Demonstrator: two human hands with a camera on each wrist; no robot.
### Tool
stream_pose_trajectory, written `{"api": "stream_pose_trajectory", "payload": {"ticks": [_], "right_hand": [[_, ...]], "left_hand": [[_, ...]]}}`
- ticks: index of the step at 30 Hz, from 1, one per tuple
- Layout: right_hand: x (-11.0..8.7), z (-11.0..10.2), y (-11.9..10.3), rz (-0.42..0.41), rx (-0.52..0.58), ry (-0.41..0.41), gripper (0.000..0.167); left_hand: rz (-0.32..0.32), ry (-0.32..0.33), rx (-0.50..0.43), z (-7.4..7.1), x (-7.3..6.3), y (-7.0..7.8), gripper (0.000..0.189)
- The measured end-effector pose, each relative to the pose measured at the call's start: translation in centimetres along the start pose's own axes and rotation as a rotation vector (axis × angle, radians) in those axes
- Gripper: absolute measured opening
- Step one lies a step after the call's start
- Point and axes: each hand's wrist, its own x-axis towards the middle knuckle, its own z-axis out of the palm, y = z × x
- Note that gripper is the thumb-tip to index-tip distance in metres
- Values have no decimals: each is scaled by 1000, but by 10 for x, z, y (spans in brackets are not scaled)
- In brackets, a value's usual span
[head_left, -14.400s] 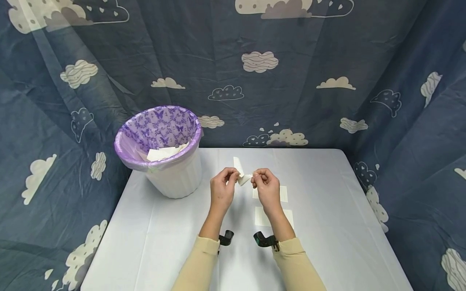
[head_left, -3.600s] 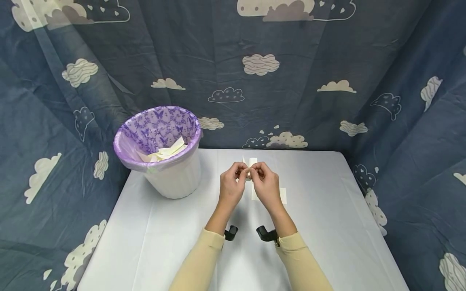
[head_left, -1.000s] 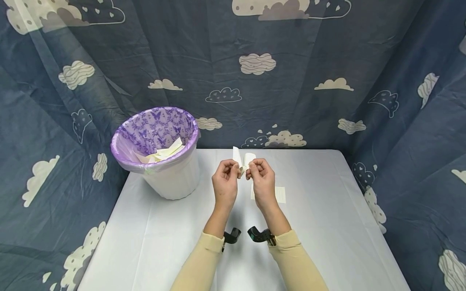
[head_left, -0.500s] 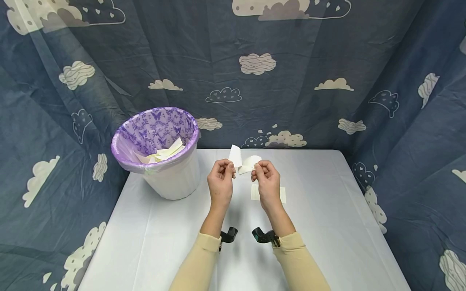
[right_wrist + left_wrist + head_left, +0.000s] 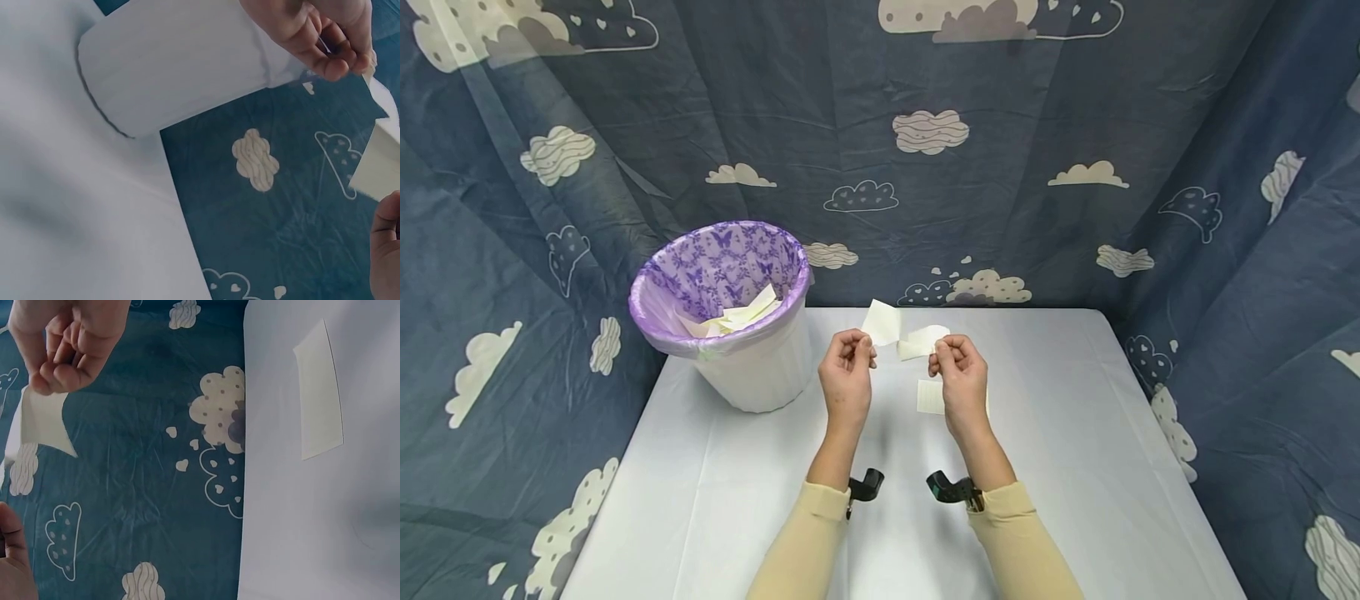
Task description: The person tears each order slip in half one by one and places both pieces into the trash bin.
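Note:
My left hand [image 5: 846, 375] pinches a cream piece of paper [image 5: 882, 322] between thumb and fingers above the table. A second piece of paper [image 5: 922, 342] is pinched by my right hand [image 5: 961, 375]. Their near edges almost meet; whether they still join there, I cannot tell. In the left wrist view the right hand [image 5: 69, 350] has its piece hanging below its fingertips. The right wrist view has the left hand [image 5: 319, 37] at the top, its piece largely cut off by the frame. A flat sheet of paper [image 5: 930, 397] lies under my right hand, partly hidden.
A white bin [image 5: 758, 379] with a purple butterfly-patterned liner stands at the table's back left, with several paper pieces [image 5: 743, 315] inside. The white-covered table [image 5: 1075, 467] ends at a dark blue cloud-print curtain [image 5: 842, 125].
Both hands have drawn apart over the last second, spreading the paper into two parts. Earlier, two sheets lay on the table; one lies there now. The papers in the bin have shifted.

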Motion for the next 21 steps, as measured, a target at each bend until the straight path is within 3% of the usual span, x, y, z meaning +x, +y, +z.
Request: {"api": "stream_pose_trajectory", "payload": {"ticks": [9, 21], "right_hand": [[1, -7, 3, 6, -3, 13, 15], [1, -15, 5, 14, 0, 38, 12]], "left_hand": [[7, 18, -7, -6, 2, -2, 14], [-11, 94, 21, -15, 9, -6, 8]]}}
